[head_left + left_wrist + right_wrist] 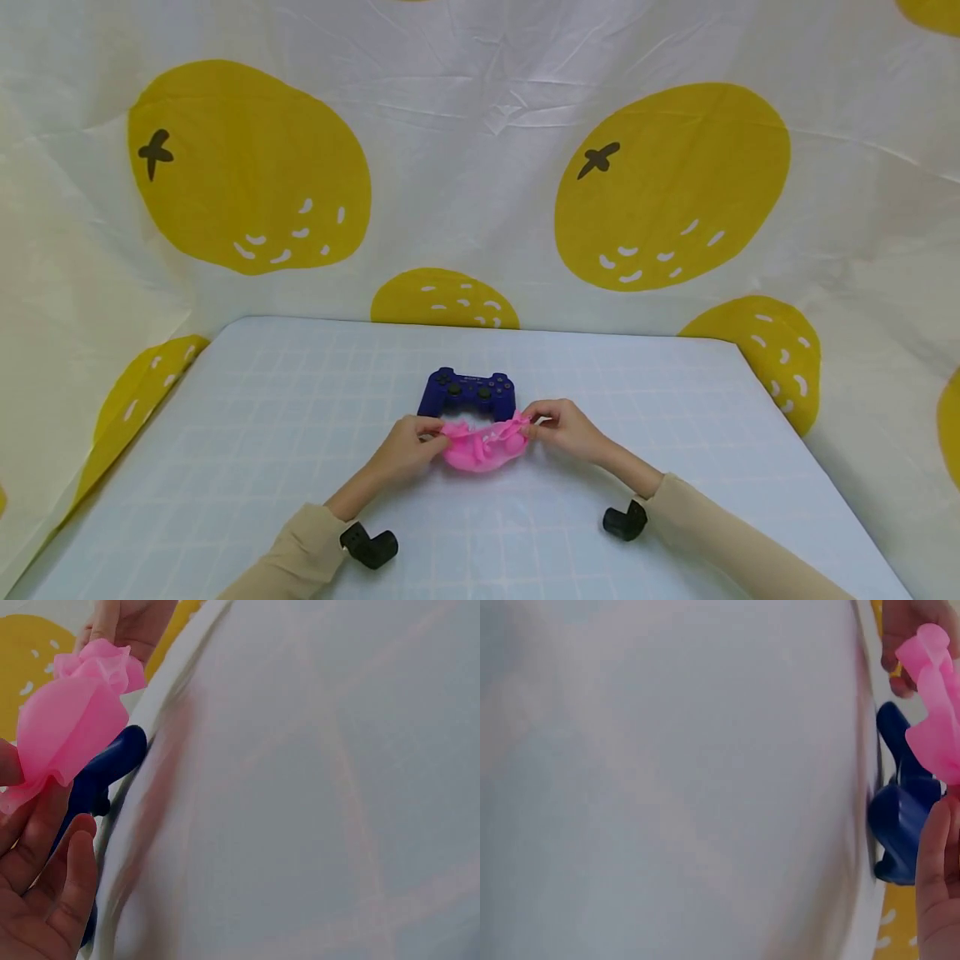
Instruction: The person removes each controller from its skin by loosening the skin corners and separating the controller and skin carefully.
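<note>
You have the pink cover off the surface and stretched between your two hands, just in front of the blue controller. Your left hand pinches its left edge and your right hand pinches its right edge, so both hands have a grasp on the same soft piece. It hangs slack and ruffled in the middle; from the left wrist view the cover bunches into folds at the edge, with the controller just behind it. From the right wrist view the same holds: the cover sits in front of the controller, apart from it as far as the blur lets you tell.

As a judgement, you are early on: the cover is held and spread, but it is not on the controller at any point. The controller lies flat, bare and untouched, near the middle of the surface toward the far side. What is left, by the look of it, is everything past the holding.

Around you there is little else. The surface is pale with a faint grid, and a cloth with yellow fruit hangs behind and to both sides. Nothing lies between the cover and the controller. The only likely hindrance is the cover itself, since its ruffled folds sag inward between your hands.
</note>
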A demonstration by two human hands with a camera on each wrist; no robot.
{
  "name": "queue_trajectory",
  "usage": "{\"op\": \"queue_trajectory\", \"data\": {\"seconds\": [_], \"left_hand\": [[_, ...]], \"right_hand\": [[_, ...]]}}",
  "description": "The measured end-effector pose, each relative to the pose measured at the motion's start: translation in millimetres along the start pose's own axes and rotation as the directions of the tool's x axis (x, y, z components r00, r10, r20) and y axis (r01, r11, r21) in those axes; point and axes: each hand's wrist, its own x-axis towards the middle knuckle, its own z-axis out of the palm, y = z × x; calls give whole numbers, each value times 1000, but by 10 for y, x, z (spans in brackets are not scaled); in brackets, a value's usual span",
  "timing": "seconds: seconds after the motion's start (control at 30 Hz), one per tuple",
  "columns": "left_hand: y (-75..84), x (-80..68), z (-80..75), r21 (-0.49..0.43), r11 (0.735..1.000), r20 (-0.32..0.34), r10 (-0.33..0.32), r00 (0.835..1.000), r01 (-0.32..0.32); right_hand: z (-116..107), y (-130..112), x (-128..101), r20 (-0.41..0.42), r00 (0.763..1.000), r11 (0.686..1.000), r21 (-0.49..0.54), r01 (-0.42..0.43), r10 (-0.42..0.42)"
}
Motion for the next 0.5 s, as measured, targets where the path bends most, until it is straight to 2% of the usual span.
{"op": "queue_trajectory", "data": {"seconds": [0.23, 0.4, 0.5], "left_hand": [[-24, 38, -73, -84, 996, 142, 33, 989, -21], [12, 39, -88, -141, 988, 241, 94, 966, -61], [23, 50, -80, -159, 984, 277, 122, 953, -80]], "right_hand": [[-18, 81, 16, 94, 995, 997, 67, -28, 22], [-43, 90, 12, 157, 987, 990, 124, -62, 42], [-68, 106, 10, 206, 978, 985, 158, -67, 34]]}}
